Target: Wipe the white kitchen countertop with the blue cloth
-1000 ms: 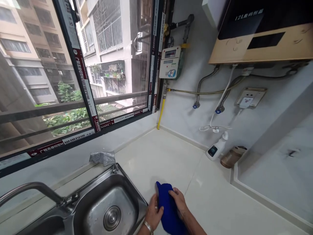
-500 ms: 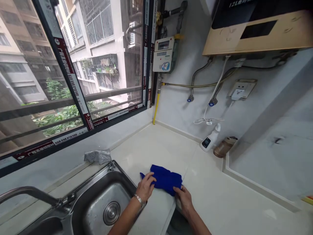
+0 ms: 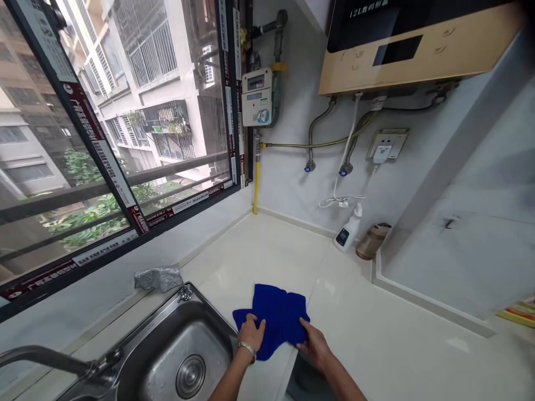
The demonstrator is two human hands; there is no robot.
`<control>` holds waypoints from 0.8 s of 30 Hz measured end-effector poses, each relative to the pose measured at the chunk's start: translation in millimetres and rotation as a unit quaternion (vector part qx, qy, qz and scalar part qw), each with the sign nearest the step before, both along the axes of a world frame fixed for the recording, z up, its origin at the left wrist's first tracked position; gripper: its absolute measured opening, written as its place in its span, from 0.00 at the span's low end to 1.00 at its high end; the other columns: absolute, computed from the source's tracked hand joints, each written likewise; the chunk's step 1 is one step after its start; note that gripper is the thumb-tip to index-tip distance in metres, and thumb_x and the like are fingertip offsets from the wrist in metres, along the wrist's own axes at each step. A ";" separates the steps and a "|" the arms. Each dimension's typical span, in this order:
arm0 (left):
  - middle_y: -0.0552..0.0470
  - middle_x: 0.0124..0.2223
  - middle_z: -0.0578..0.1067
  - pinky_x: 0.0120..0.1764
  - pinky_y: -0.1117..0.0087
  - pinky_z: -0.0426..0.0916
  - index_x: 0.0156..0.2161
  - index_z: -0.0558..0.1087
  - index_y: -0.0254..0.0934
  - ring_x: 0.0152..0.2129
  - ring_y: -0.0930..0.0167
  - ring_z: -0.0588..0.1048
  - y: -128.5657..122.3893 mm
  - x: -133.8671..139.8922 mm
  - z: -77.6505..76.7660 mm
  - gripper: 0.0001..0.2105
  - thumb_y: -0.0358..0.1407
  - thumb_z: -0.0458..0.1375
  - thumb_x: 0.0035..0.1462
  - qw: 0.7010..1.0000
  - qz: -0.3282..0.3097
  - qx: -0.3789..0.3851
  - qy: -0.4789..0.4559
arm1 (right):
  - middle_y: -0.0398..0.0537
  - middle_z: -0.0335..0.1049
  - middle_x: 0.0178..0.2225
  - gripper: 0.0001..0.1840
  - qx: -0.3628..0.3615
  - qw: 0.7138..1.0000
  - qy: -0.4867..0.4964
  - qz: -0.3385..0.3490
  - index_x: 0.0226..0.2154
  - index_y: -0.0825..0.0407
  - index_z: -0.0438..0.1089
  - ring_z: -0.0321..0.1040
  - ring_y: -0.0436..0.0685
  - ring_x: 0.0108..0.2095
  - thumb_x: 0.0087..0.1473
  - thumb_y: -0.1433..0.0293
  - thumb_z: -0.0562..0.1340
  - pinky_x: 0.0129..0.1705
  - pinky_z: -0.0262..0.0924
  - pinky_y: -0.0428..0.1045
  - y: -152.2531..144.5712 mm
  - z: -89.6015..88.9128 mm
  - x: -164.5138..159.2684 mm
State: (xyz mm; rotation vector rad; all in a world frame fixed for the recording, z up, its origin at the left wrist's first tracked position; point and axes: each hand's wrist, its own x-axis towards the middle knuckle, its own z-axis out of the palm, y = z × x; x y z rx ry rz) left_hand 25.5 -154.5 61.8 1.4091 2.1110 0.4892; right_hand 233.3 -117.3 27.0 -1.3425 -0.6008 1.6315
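The crumpled blue microfibre cloth, bunched a moment ago, now lies spread wider on the pale stone counter beside the steel sink, left hand and right hand pinching its near edge, flattening underway

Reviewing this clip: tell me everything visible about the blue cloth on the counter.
The blue cloth is a deep, saturated blue, soft and matte like microfibre, with no visible print or label. It lies spread but rumpled on the pale countertop, just right of the steel sink, its edges uneven and creased. The left hand presses on its near left part; the right hand grips its near right corner. Nothing else touches it.
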 end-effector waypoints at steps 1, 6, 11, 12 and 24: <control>0.42 0.43 0.80 0.47 0.60 0.68 0.46 0.72 0.36 0.45 0.59 0.78 2.9 0.7 -1.5 0.14 0.42 0.51 0.63 1.000 0.001 -0.001 0.001 | 0.46 0.71 0.23 0.25 -0.005 1.000 -0.001 0.001 0.28 0.51 0.70 0.68 0.56 0.23 0.37 0.49 0.73 0.21 0.65 0.50 -1.2 0.5 1.5; 0.52 0.31 0.77 0.45 0.67 0.66 0.32 0.71 0.39 0.37 0.66 0.78 7.2 -5.7 -3.2 0.06 0.33 0.55 0.60 0.998 -0.010 0.024 -0.051 | 0.46 0.73 0.26 0.27 0.039 0.999 -0.004 -0.018 0.27 0.52 0.72 0.69 0.57 0.31 0.31 0.49 0.74 0.30 0.68 0.49 -2.4 12.8 19.1; 0.59 0.23 0.71 0.35 0.71 0.67 0.28 0.69 0.39 0.26 0.71 0.74 24.0 -20.4 23.2 0.06 0.31 0.62 0.52 0.982 0.047 0.070 -0.169 | 0.45 0.74 0.27 0.24 0.086 0.996 0.012 -0.019 0.26 0.53 0.74 0.67 0.55 0.30 0.30 0.54 0.75 0.28 0.63 0.46 23.1 44.2 28.8; 0.59 0.23 0.71 0.34 0.71 0.67 0.30 0.69 0.39 0.26 0.71 0.74 32.4 -23.5 33.7 0.07 0.33 0.65 0.49 0.975 0.062 0.085 -0.196 | 0.43 0.73 0.25 0.23 0.091 0.996 0.019 -0.018 0.26 0.53 0.74 0.66 0.54 0.28 0.29 0.55 0.75 0.26 0.62 0.46 33.1 53.1 28.4; 0.46 0.38 0.81 0.47 0.66 0.69 0.54 0.74 0.33 0.38 0.68 0.77 184.4 -15.9 209.9 0.34 0.53 0.68 0.44 0.866 0.104 0.352 -0.339 | 0.39 0.72 0.30 0.22 0.305 0.946 0.086 -0.066 0.32 0.49 0.75 0.65 0.50 0.33 0.34 0.57 0.76 0.39 0.62 0.45 198.9 207.2 51.0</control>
